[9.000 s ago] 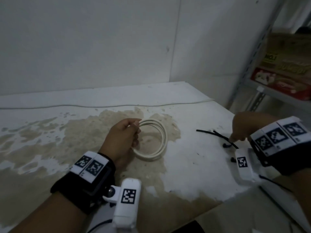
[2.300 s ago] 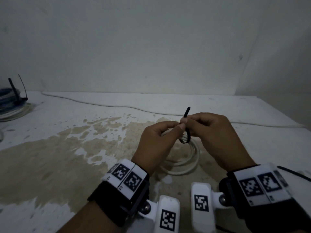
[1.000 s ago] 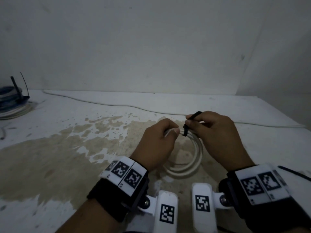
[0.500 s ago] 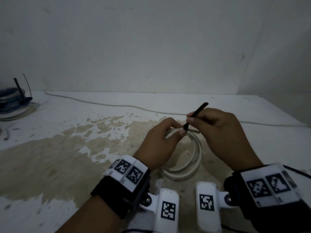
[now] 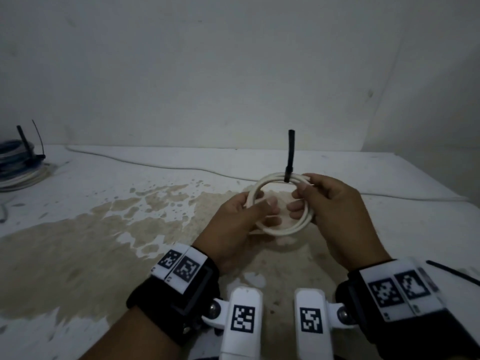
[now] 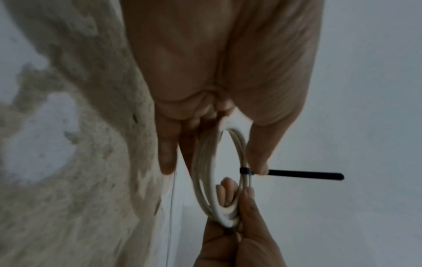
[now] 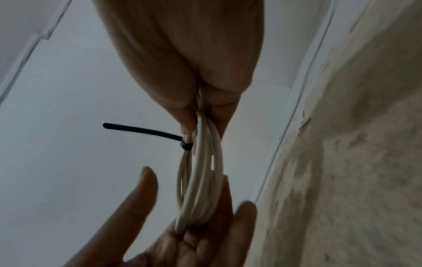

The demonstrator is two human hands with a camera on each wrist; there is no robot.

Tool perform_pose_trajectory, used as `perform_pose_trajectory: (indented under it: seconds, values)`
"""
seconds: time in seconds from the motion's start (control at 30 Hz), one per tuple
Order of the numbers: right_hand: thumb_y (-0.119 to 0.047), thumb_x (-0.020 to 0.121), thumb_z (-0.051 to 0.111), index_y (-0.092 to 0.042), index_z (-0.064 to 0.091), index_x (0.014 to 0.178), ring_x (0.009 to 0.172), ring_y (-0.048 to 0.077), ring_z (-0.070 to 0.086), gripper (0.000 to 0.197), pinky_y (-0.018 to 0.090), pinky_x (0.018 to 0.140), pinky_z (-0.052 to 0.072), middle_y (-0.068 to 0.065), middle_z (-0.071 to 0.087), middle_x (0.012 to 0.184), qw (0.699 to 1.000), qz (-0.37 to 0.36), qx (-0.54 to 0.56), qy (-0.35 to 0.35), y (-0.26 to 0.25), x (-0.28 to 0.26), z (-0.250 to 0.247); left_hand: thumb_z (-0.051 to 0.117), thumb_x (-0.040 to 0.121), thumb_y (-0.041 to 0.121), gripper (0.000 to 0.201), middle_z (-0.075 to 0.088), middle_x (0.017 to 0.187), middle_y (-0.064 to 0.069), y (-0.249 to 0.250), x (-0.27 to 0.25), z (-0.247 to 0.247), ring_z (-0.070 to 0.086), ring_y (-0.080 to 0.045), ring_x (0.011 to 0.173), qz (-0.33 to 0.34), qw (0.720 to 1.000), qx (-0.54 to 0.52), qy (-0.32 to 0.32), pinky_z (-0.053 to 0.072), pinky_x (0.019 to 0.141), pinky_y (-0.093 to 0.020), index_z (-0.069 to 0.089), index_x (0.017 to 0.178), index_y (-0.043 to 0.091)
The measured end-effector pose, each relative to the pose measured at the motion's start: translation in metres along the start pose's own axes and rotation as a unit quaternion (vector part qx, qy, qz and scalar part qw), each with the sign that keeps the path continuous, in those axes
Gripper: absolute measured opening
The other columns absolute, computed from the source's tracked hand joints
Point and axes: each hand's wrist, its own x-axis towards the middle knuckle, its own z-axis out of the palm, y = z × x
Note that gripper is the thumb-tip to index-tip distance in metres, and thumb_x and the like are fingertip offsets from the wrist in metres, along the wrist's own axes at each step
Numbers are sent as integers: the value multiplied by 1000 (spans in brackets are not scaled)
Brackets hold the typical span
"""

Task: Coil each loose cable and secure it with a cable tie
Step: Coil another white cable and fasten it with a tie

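A white cable coil [image 5: 271,178] is held upright above the stained table [image 5: 104,229], with one hand on each side. A black cable tie [image 5: 291,152] is cinched round the top of the coil and its tail sticks straight up. My left hand [image 5: 259,206] grips the coil's left side, thumb over the strands. My right hand [image 5: 311,198] pinches the right side just beside the tie. The left wrist view shows the coil [image 6: 205,180] edge-on and the tie tail [image 6: 303,176] pointing sideways. The right wrist view shows the same coil [image 7: 200,180] and tie [image 7: 141,131].
A loose white cable [image 5: 181,167] runs along the back of the table near the wall. At the far left edge lies a bundle of blue and white coils [image 5: 20,162] with black ties. A spare black tie [image 5: 452,274] lies at the right edge.
My right hand has let go of the tie tail and taken the coil's right side. The coil has risen off the table and stands upright, and the tail now points up.
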Motion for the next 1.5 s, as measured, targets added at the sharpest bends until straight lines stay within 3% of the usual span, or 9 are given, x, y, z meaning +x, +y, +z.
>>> perform_pose_trajectory:
  seconds: [0.23,0.4,0.6,0.87,1.03,1.17,1.33,1.43,1.5]
  values:
    - [-20,92,58,-28,56,118,72,24,71,27,38,65,58,7,71,82,997,70,27,-7,3,4,-5,60,87,2,17,71,74,-9,-1,0,-7,69,-16,69,9,1000,24,10,57,60,-25,61,104,4]
    - [-30,89,61,-22,73,82,74,15,64,15,30,62,53,-2,72,81,996,39,-78,-18,-2,2,-14,64,85,7,22,72,76,-9,12,-7,-11,70,-18,67,39,994,104,4,56,58,-25,62,107,12]
    - [-10,85,65,-17,66,97,68,25,63,14,30,57,53,18,71,87,983,104,-16,-149,-21,-3,-3,62,89,12,19,71,74,-10,48,-29,-30,65,-17,58,43,981,191,-4,53,53,-25,67,101,-2]
    - [-4,85,63,-2,66,91,70,24,68,7,30,58,57,15,71,81,982,109,78,-131,-53,-22,64,65,81,30,37,68,85,-8,71,-89,-62,65,-19,71,67,988,36,131,57,67,-31,59,110,8]
    - [-3,86,63,-2,62,87,61,22,67,2,28,53,57,16,68,77,982,96,94,-133,-75,-50,132,65,87,12,33,72,98,-14,75,-127,-100,69,-20,76,112,970,7,217,56,66,-29,56,119,10]
    - [-2,84,65,-17,66,92,59,24,67,17,34,58,58,10,70,76,972,40,80,-218,-89,-77,182,60,89,5,17,69,82,-8,94,-161,-150,62,-12,61,140,953,-23,268,52,53,-21,66,104,4]
    - [0,76,72,-21,73,89,66,10,69,25,17,60,53,-3,74,74,918,-28,11,-395,-105,-98,234,49,91,3,13,59,71,-8,126,-202,-216,51,-8,49,159,938,-63,301,39,40,-16,60,96,-4]
    - [-4,74,75,-27,74,81,62,-1,65,25,9,60,46,-12,73,71,911,-75,22,-406,-114,-106,272,47,94,7,17,65,73,-11,151,-216,-246,58,-11,55,201,923,-92,315,47,46,-17,60,96,-4]
    - [-19,77,76,-30,74,75,69,-1,64,11,8,63,43,-14,71,71,917,-197,-22,-347,-120,-111,306,45,97,14,28,66,87,-18,168,-221,-265,64,-17,73,238,913,-95,319,56,64,-22,62,100,-8]
